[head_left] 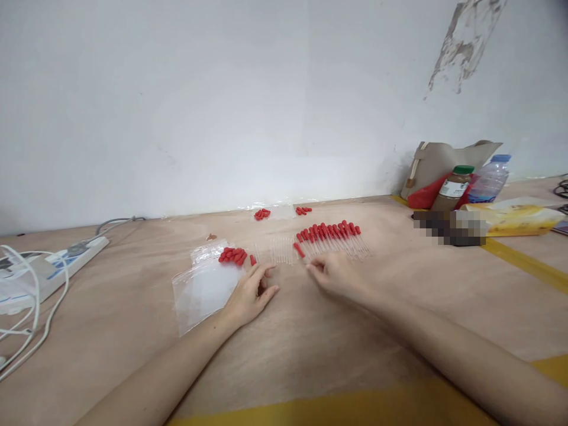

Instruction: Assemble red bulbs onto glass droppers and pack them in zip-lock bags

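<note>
My right hand [335,273] pinches the lower end of a glass dropper, whose red rubber bulb [299,249] points away from me. Just beyond it lies a row of droppers [328,232], red bulbs at the far end and clear tubes toward me. My left hand [252,294] rests on the table with thumb and fingers apart. A single red bulb [252,260] lies by its fingertips; whether they touch it I cannot tell. Bare glass tubes [281,251] lie side by side between the hands. A pile of loose red bulbs [233,255] sits on clear plastic bags [202,290] left of them.
Near the wall, small bags hold more red bulbs [261,215]. A white power strip [80,260] with tangled cables [35,307] is at left. Back right stand a beige bag [444,160], a green-capped bottle [455,189], a blue-capped bottle [490,180] and a yellow packet [515,219].
</note>
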Available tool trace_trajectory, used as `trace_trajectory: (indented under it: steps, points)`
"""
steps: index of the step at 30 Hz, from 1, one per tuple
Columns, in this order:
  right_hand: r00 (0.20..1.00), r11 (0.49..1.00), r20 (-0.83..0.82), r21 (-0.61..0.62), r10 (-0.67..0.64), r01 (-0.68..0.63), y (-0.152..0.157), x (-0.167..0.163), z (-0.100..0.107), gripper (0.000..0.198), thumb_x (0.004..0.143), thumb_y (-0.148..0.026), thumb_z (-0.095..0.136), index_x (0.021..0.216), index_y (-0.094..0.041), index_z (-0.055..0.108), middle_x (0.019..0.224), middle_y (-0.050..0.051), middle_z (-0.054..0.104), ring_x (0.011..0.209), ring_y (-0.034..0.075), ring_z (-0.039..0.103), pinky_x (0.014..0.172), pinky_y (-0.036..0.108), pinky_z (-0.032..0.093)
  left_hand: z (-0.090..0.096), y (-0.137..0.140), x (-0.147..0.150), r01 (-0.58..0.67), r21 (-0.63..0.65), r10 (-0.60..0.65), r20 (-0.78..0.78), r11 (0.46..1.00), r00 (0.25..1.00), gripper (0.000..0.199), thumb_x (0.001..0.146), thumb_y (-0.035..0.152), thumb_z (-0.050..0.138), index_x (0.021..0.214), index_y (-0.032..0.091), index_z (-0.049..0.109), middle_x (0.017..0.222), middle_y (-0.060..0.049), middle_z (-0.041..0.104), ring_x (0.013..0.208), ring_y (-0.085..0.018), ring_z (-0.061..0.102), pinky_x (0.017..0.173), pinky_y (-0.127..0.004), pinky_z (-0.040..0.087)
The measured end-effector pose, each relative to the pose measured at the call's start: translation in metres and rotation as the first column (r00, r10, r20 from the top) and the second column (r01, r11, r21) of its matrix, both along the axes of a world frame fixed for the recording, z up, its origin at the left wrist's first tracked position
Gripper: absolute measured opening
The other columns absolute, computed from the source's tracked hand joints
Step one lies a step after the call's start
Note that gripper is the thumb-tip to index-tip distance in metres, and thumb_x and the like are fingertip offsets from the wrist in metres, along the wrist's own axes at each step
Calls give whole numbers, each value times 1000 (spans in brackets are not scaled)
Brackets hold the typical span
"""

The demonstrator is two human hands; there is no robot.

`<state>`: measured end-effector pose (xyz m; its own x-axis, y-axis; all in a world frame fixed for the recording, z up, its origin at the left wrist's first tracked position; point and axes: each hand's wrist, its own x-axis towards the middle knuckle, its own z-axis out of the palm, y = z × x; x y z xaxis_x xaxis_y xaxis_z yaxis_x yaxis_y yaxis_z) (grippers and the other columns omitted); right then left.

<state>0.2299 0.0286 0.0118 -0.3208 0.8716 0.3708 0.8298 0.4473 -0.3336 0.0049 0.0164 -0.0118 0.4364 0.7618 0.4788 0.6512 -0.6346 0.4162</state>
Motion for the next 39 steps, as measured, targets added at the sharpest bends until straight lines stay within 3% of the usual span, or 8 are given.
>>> trace_trajectory:
  steps: [2,4,9,14,26,34,39]
  points:
    - [988,986,-109,-132,-113,98,21,7,3,31,78,-32,42,58,-16,59,54,0,55,52,11,47,51,22,27,1,1,0,23,-43,-25,-40,999,999,25,81,24,49,105,20,51,81,-2,52,63,-12,50,61,-26,44]
    - [967,966,-143,-182,-210,183,43,9,6,30,75,-34,45,54,-16,57,52,0,54,51,11,47,50,21,28,1,2,1,38,-64,-42,-56,997,998,17,82,24,47,95,19,55,78,-2,52,65,-13,50,62,-25,44]
    - [920,913,-59,-168,-386,372,78,-8,6,30,72,-36,47,51,-19,58,58,2,58,64,15,53,60,24,31,1,3,1,67,-91,-73,-64,994,995,15,82,25,46,86,18,59,78,-3,54,67,-13,51,64,-26,43]
    - [893,883,-14,-160,-450,442,92,-23,-7,28,72,-38,46,57,-19,62,68,5,63,72,20,56,74,34,30,2,2,1,74,-95,-79,-55,993,995,15,82,25,46,87,18,59,79,-3,54,68,-13,52,64,-26,43]
    - [872,855,124,-173,-474,490,91,-25,-13,39,76,-45,40,83,-16,64,82,11,64,83,24,57,78,37,28,1,3,1,74,-112,-80,-49,991,996,15,83,23,46,90,19,58,80,-3,54,69,-13,52,63,-25,43]
    - [869,868,158,-97,-469,486,84,-22,-11,41,76,-47,41,79,-13,63,80,13,64,79,24,58,78,39,25,1,3,1,81,-114,-87,-51,990,995,14,82,23,46,90,19,58,80,-3,53,68,-13,51,64,-26,43]
    - [911,909,90,-76,-402,409,78,-28,-8,32,78,-39,40,78,-18,63,79,9,65,83,22,57,80,38,23,1,3,1,70,-107,-77,-62,992,995,14,82,22,46,89,19,58,78,-2,53,67,-13,51,63,-26,43]
